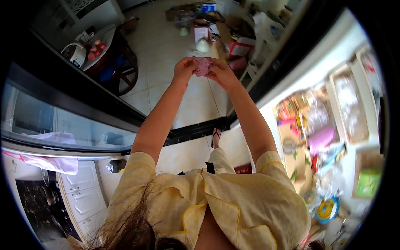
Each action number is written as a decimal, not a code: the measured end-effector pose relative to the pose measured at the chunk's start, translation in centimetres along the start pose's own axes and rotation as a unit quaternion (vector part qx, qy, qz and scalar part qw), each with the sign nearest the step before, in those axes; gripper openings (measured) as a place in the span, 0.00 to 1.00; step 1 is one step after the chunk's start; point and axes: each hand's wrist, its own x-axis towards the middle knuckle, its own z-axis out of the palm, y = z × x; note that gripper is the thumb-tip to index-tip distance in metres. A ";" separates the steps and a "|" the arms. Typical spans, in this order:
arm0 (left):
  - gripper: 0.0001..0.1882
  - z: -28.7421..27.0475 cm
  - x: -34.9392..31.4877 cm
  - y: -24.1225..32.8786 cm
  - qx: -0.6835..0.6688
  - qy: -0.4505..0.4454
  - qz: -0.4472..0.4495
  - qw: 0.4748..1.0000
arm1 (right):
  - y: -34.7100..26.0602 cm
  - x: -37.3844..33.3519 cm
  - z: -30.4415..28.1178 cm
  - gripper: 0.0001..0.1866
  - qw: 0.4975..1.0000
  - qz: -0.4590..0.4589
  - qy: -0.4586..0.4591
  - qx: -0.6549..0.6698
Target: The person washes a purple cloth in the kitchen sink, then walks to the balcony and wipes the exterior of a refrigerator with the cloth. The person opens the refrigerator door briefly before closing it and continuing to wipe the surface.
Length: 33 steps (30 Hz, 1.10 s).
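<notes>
Both arms reach out ahead of me through a doorway. Between the hands is a small crumpled pink cloth point(202, 67). My left hand point(184, 71) pinches its left side between thumb and fingers. On the opposite side, my right hand point(221, 74) grips it the same way. The cloth is bunched up, and its underside is hidden. Nothing else touches either hand.
A dark door frame point(266, 79) and a black sill point(191, 134) surround the doorway. Left stands a round table with red fruit point(96, 50) and a wooden chair point(127, 68). Cardboard boxes point(239, 46) lie ahead. Cluttered shelves point(321, 137) line the right; a stove point(46, 204) is lower left.
</notes>
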 end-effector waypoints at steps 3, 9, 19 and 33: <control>0.09 -2.4 6.8 0.6 -0.011 0.027 0.017 0.999 | -0.7 7.7 -1.1 0.17 0.998 -0.013 -0.057 -0.033; 0.08 -7.6 18.6 3.9 -0.063 0.093 0.021 0.993 | -3.4 24.1 -3.0 0.08 0.997 0.014 -0.064 -0.037; 0.12 -22.0 37.3 6.3 -0.061 0.151 -0.017 0.987 | -1.8 51.2 -1.0 0.06 0.989 0.036 0.006 0.144; 0.19 -32.9 71.1 15.7 -0.243 0.052 -0.011 0.969 | 0.6 87.7 8.6 0.15 0.973 0.069 -0.216 0.040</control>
